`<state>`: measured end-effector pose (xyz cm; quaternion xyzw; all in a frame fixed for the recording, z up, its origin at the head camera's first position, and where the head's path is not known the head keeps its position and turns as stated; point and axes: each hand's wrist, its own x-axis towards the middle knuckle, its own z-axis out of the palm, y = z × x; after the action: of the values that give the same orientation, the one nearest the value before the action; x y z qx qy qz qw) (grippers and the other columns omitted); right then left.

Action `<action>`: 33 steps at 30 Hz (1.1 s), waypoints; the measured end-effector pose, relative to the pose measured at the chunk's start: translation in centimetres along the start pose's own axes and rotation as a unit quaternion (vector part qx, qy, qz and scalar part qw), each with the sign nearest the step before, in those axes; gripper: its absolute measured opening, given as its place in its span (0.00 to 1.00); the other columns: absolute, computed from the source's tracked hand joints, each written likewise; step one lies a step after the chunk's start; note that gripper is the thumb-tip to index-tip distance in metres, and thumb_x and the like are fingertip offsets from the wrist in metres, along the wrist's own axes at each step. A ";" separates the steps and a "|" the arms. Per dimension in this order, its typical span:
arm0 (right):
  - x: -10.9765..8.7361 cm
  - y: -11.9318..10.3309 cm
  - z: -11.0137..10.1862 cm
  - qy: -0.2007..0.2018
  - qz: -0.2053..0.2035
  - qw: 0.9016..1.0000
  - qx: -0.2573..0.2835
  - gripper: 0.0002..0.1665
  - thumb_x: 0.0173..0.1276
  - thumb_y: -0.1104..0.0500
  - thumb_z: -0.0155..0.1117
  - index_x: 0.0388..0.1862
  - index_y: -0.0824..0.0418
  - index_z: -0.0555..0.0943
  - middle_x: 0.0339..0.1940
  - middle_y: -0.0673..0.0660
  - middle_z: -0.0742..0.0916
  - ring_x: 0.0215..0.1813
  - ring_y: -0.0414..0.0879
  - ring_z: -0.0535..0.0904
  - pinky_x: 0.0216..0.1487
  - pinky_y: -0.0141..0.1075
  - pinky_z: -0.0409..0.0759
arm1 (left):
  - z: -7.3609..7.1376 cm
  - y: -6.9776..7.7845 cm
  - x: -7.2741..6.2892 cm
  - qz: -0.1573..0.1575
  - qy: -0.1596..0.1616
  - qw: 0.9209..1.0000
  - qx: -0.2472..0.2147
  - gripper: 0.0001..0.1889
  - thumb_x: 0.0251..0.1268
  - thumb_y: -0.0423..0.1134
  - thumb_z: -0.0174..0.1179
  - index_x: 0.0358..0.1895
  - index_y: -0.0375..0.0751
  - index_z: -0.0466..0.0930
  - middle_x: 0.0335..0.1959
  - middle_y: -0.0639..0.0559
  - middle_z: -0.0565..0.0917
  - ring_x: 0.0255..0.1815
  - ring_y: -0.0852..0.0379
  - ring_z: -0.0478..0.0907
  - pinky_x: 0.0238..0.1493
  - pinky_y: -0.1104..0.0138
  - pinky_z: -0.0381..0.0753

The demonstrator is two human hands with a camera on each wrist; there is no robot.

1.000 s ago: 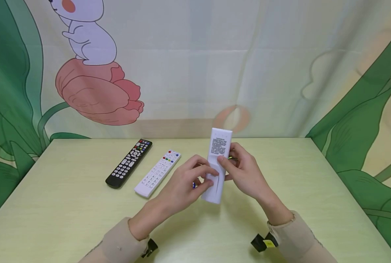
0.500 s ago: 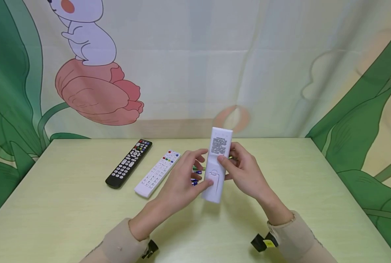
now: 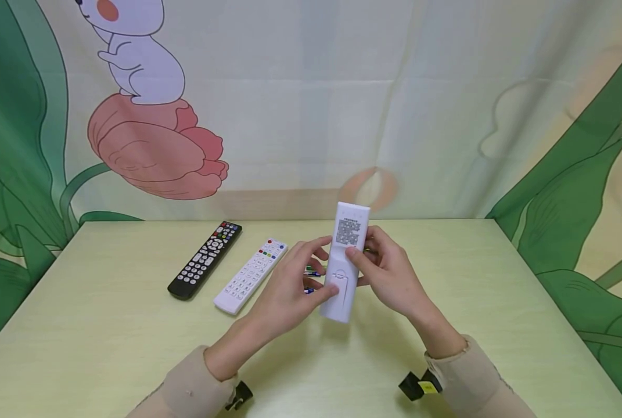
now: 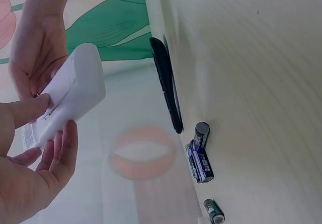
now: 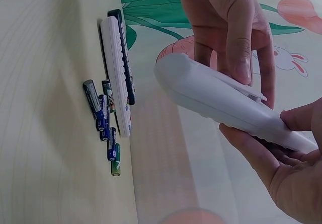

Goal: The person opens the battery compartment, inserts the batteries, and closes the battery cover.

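A white remote control [image 3: 346, 258] stands tilted above the table, its back with the printed label facing me. My right hand [image 3: 393, 271] grips its right side, thumb on the back and fingers behind. Holding the left side is my left hand [image 3: 290, 284], its thumb pressed on the battery cover [image 3: 344, 288] and its index fingertip at the left edge. In the right wrist view, one end of the cover [image 5: 249, 89] sticks up slightly from the back. The remote's button side is hidden. Several batteries [image 5: 111, 146] lie on the table beyond the hands.
To the left on the table [image 3: 133, 342] lie a black remote [image 3: 204, 261] and another white remote [image 3: 250, 277], buttons up. The left wrist view shows a dark, flat long object [image 4: 165, 83] past the batteries. A printed curtain [image 3: 290, 116] hangs behind the table.
My left index finger has left the battery cover and moved up to the remote's left edge. The left thumb stays on the cover, and the right hand keeps its grip.
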<state>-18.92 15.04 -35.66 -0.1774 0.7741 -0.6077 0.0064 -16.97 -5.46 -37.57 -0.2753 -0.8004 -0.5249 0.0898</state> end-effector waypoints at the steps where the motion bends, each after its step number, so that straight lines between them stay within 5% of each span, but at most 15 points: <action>1: 0.0 0.0 0.0 0.000 0.000 1.000 0.000 0.22 0.80 0.61 0.59 0.67 0.68 0.69 0.53 0.67 0.84 0.47 0.58 0.86 0.37 0.47 0.89 | 0.0 0.0 0.0 -0.002 0.000 1.000 -0.002 0.40 0.56 0.23 0.74 0.74 0.37 0.67 0.52 0.45 0.76 0.47 0.46 0.79 0.40 0.68 0.87; 33: -0.1 0.3 0.3 -0.009 -0.007 1.000 -0.003 0.20 0.80 0.62 0.58 0.65 0.68 0.70 0.52 0.67 0.84 0.46 0.58 0.86 0.37 0.46 0.89 | 0.1 -0.3 0.5 -0.044 -0.012 0.998 -0.041 0.40 0.55 0.20 0.73 0.71 0.38 0.65 0.49 0.45 0.76 0.43 0.48 0.79 0.37 0.66 0.88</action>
<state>-18.86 14.87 -35.99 -0.1882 0.7742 -0.6042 0.0083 -17.48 -5.33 -37.61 -0.2492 -0.7909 -0.5571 0.0455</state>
